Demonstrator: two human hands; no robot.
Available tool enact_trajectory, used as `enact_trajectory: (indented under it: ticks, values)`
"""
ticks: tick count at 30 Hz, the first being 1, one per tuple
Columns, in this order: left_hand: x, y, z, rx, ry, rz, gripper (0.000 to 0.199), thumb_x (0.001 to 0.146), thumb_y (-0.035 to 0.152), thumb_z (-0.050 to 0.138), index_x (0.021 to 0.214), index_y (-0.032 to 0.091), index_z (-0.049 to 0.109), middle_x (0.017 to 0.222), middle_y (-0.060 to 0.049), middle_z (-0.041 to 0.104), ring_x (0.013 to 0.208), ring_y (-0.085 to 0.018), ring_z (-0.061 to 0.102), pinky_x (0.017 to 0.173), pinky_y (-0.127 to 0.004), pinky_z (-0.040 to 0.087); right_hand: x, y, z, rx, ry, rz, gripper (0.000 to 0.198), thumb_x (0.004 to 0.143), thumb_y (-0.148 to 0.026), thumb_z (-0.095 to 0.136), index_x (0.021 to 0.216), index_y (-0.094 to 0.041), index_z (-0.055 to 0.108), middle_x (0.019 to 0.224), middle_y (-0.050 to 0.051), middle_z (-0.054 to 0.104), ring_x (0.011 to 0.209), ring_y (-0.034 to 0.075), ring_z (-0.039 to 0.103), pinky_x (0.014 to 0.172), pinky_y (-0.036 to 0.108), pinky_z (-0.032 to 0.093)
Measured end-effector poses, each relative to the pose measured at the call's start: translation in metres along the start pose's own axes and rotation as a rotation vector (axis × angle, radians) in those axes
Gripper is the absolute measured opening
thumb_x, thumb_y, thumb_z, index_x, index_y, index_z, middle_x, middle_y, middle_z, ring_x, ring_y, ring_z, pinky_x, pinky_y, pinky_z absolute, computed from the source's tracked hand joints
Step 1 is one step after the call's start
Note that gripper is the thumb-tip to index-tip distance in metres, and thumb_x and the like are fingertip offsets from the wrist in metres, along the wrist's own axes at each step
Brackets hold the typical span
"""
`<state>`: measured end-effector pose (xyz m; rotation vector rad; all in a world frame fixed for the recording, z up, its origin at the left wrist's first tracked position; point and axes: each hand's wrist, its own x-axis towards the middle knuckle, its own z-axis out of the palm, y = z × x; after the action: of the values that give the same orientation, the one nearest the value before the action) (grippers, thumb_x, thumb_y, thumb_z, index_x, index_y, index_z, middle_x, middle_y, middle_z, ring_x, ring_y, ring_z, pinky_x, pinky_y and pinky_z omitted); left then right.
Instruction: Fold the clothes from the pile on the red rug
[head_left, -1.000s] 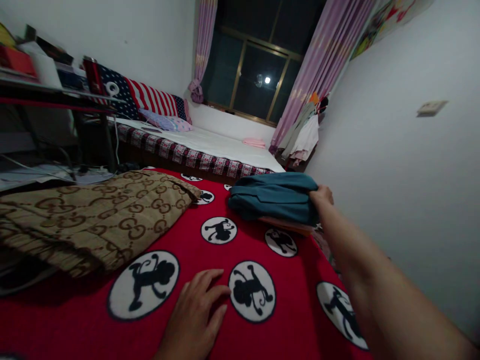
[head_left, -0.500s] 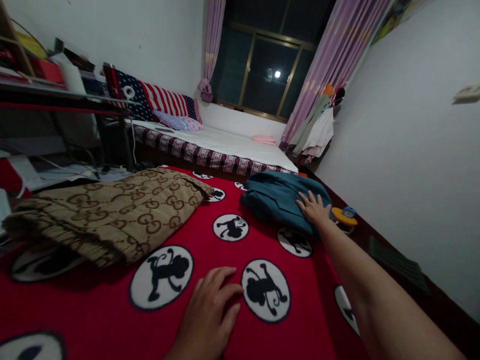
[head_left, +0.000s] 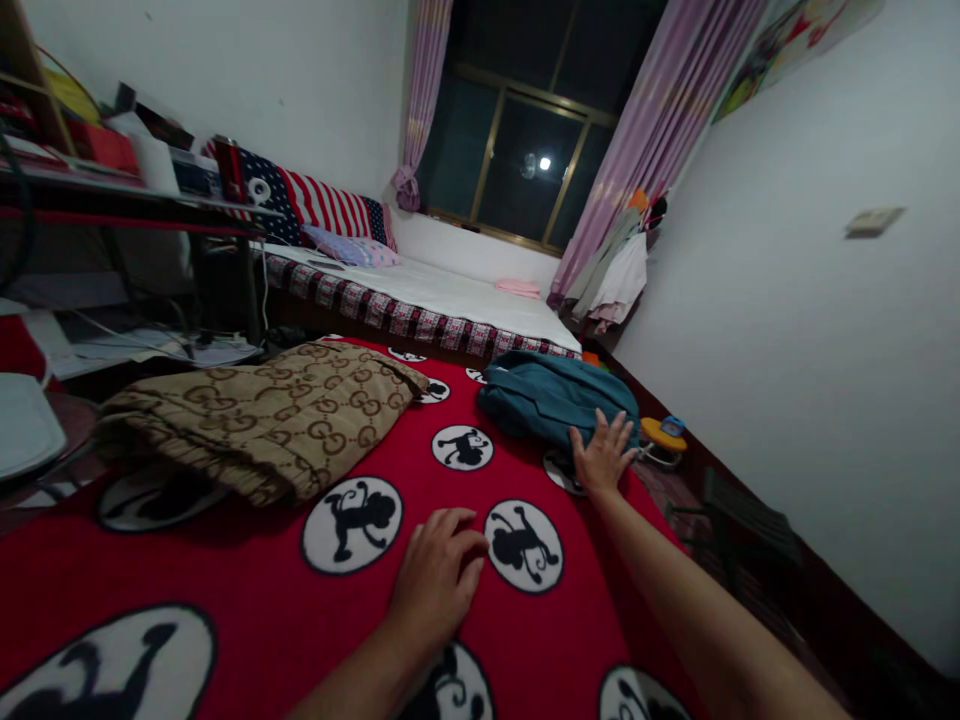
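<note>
My right hand [head_left: 602, 455] lies with spread fingers at the near edge of a folded teal garment [head_left: 551, 395], its fingertips on or against the cloth. My left hand [head_left: 442, 565] hovers over or rests on a red blanket [head_left: 465, 520] printed with black monkeys in white circles; whether it touches is hard to tell. Its fingers are loosely bent and hold nothing. To the left on the blanket lies a folded tan garment [head_left: 277, 410] with a brown interlocking-letter pattern.
Beyond the blanket stands a bed [head_left: 442, 295] with a white top and cushions. A cluttered desk [head_left: 150, 190] is at the left, with a pale stool seat [head_left: 26, 425] nearer. On the right are a yellow round stool [head_left: 660, 434] and a dark folding seat [head_left: 750, 510].
My right hand has slid back from the top of the teal garment to its near edge. The left hand stays about where it was, and the view has shifted slightly.
</note>
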<state>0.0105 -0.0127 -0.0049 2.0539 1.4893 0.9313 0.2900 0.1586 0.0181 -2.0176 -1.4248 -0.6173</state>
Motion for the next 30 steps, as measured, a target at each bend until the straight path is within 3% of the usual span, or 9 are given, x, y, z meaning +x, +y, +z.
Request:
enact_trajectory:
  ticks: [4, 6, 9, 13, 16, 20, 23, 26, 30]
  values:
    - [-0.003, 0.000, 0.000, 0.007, -0.005, 0.005, 0.025, 0.080, 0.016, 0.056, 0.095, 0.030, 0.070, 0.127, -0.001, 0.058, 0.121, -0.023, 0.047, 0.100, -0.044, 0.034, 0.003, 0.007, -0.001, 0.152, -0.041, 0.387, 0.083, 0.076, -0.054, 0.061, 0.146, -0.021, 0.033, 0.150, 0.026, 0.023, 0.132, 0.043, 0.031, 0.094, 0.058, 0.037]
    - [-0.003, 0.000, -0.001, 0.006, -0.013, 0.003, 0.024, 0.080, 0.016, 0.057, 0.094, 0.030, 0.070, 0.127, -0.001, 0.058, 0.121, -0.023, 0.047, 0.100, -0.044, 0.035, 0.022, 0.014, -0.003, 0.190, -0.055, 0.413, 0.069, 0.072, -0.040, 0.066, 0.136, -0.019, 0.049, 0.135, 0.024, 0.042, 0.119, 0.039, 0.046, 0.090, 0.051, 0.041]
    - [-0.003, 0.000, -0.001, 0.003, -0.017, -0.002, 0.024, 0.080, 0.015, 0.056, 0.093, 0.030, 0.070, 0.126, -0.001, 0.059, 0.120, -0.022, 0.047, 0.099, -0.043, 0.035, 0.053, 0.026, -0.011, 0.183, -0.054, 0.300, 0.039, 0.071, -0.021, 0.058, 0.108, -0.018, 0.070, 0.113, 0.016, 0.055, 0.105, 0.031, 0.054, 0.089, 0.043, 0.043]
    - [-0.001, 0.001, 0.000, 0.001, -0.016, -0.021, 0.024, 0.080, 0.016, 0.056, 0.092, 0.030, 0.071, 0.126, 0.000, 0.058, 0.120, -0.022, 0.047, 0.100, -0.042, 0.035, 0.077, 0.041, -0.017, 0.164, -0.077, 0.137, 0.043, 0.074, -0.015, 0.051, 0.113, -0.021, 0.068, 0.119, 0.010, 0.054, 0.111, 0.024, 0.052, 0.094, 0.035, 0.042]
    - [0.000, 0.001, 0.000, -0.002, -0.023, -0.034, 0.023, 0.080, 0.016, 0.056, 0.092, 0.029, 0.071, 0.126, -0.001, 0.058, 0.120, -0.023, 0.047, 0.100, -0.044, 0.034, 0.073, 0.040, -0.013, 0.106, -0.177, 0.096, 0.039, 0.076, -0.015, 0.050, 0.109, -0.021, 0.070, 0.117, 0.013, 0.057, 0.110, 0.028, 0.052, 0.093, 0.043, 0.041]
    - [-0.001, 0.001, 0.000, -0.006, -0.031, -0.032, 0.023, 0.080, 0.016, 0.056, 0.091, 0.030, 0.070, 0.126, -0.001, 0.058, 0.120, -0.023, 0.047, 0.101, -0.045, 0.034, 0.055, 0.003, -0.013, -0.054, -0.072, 0.060, 0.039, 0.082, -0.017, 0.043, 0.113, -0.015, 0.066, 0.136, 0.021, 0.045, 0.130, 0.038, 0.033, 0.100, 0.062, 0.027]
    - [-0.001, 0.001, 0.001, -0.003, -0.026, -0.025, 0.023, 0.080, 0.016, 0.056, 0.092, 0.030, 0.070, 0.126, -0.001, 0.058, 0.120, -0.024, 0.047, 0.100, -0.045, 0.035, 0.040, -0.038, -0.014, -0.083, 0.047, -0.280, 0.046, 0.090, -0.032, 0.042, 0.133, -0.022, 0.051, 0.158, 0.011, 0.017, 0.142, 0.033, 0.011, 0.109, 0.061, 0.013]
    - [-0.001, 0.000, 0.001, 0.000, -0.026, -0.020, 0.024, 0.079, 0.016, 0.057, 0.092, 0.030, 0.070, 0.127, -0.001, 0.058, 0.120, -0.024, 0.047, 0.100, -0.045, 0.035, 0.031, -0.064, -0.002, -0.054, -0.138, -0.658, 0.052, 0.093, -0.047, 0.038, 0.144, -0.037, 0.038, 0.160, 0.001, 0.012, 0.145, 0.033, 0.003, 0.109, 0.064, 0.006]
    - [-0.002, 0.001, 0.000, -0.004, -0.044, -0.025, 0.025, 0.079, 0.016, 0.057, 0.094, 0.031, 0.070, 0.127, 0.000, 0.057, 0.121, -0.024, 0.047, 0.100, -0.044, 0.036, 0.033, -0.069, 0.030, -0.090, -0.320, -0.623, 0.052, 0.095, -0.053, 0.030, 0.147, -0.043, 0.027, 0.160, 0.000, 0.017, 0.144, 0.035, 0.009, 0.105, 0.069, 0.014]
